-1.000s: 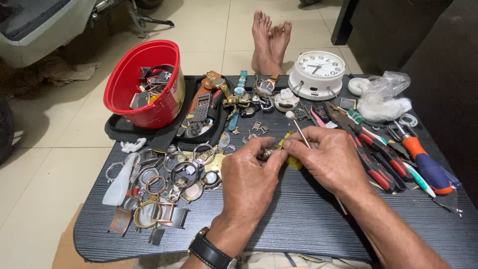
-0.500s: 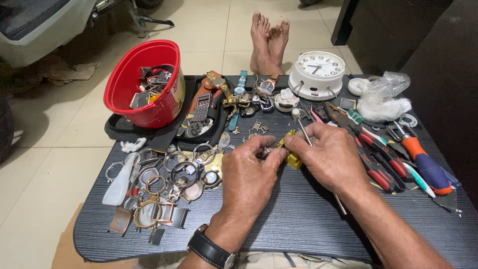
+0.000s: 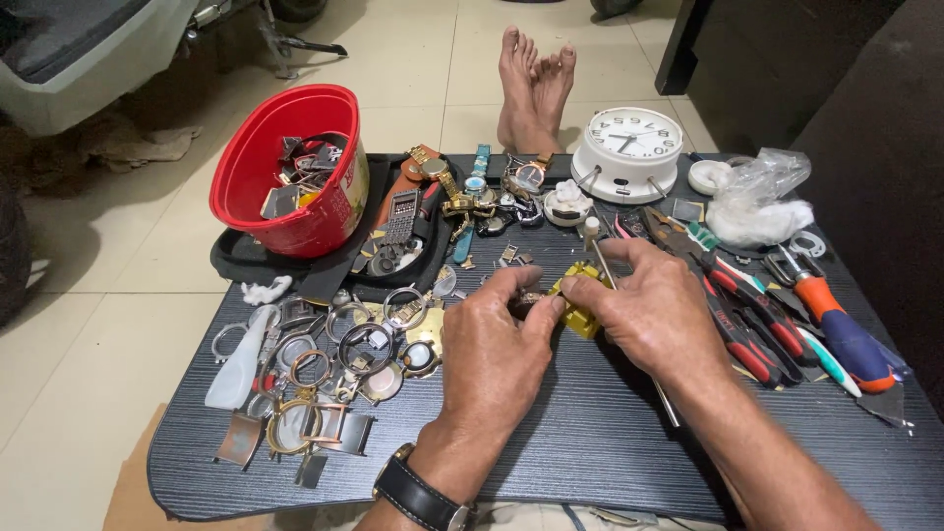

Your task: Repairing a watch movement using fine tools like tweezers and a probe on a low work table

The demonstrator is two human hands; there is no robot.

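Head view: left hand and right hand are pinching shut on a small yellow block-shaped tool at mid-table. The dark wood-grain tabletop is lying bare toward its near edge; red plastic bucket, white round clock and red-handled pliers are crowding the far and right edges.

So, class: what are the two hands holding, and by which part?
Both hands pinch a small yellow tool between them: the left hand at its left end, the right hand over its right side. Whether a watch part sits in it cannot be told.
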